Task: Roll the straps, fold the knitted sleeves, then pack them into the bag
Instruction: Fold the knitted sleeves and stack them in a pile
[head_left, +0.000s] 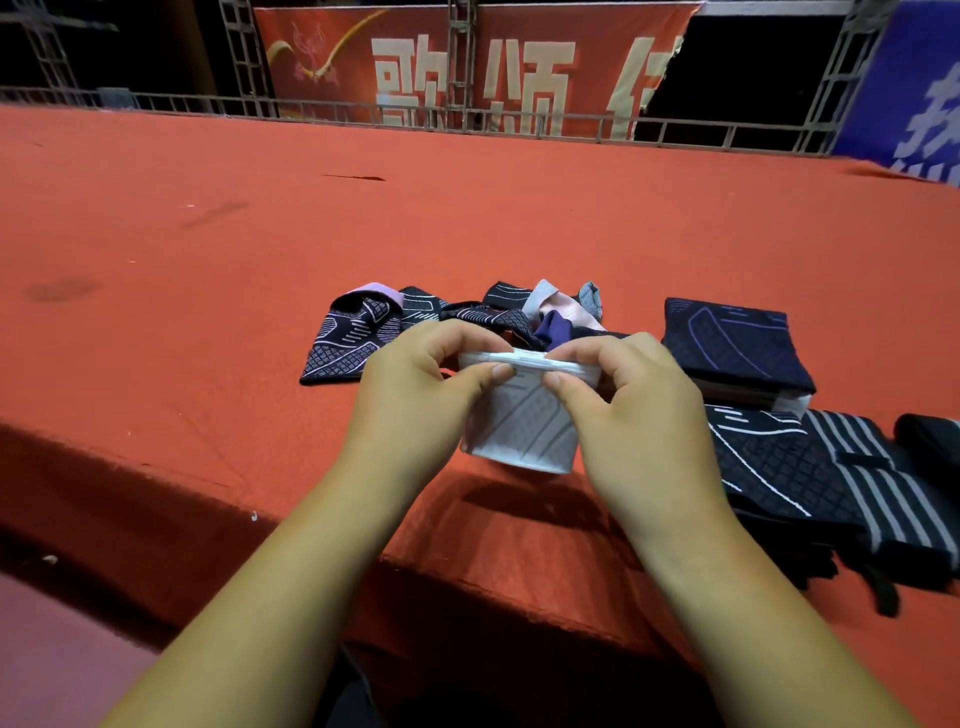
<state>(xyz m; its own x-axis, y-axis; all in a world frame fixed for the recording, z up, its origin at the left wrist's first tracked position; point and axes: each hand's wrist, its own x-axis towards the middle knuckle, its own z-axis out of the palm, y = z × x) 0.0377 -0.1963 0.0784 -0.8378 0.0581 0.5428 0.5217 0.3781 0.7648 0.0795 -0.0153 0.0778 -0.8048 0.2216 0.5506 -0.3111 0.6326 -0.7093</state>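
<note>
Above red carpet (208, 312): left hand (415, 384), right hand (639, 410) pinch one white sleeve (519, 431).

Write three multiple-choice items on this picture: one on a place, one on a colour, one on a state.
1. Where is the loose pile of sleeves?
A. under the forearms
B. just beyond the held sleeve
C. hanging on the rail

2. What colour is the held sleeve?
A. white
B. green
C. yellow

3. What are the left hand and right hand doing?
A. lying flat
B. holding a bag
C. pinching the held sleeve's top edge

Answers: B, the pile lies past the sleeve's far edge; A, its knit is white with grey lines; C, the thumb and fingers of each hand grip that edge.
</note>
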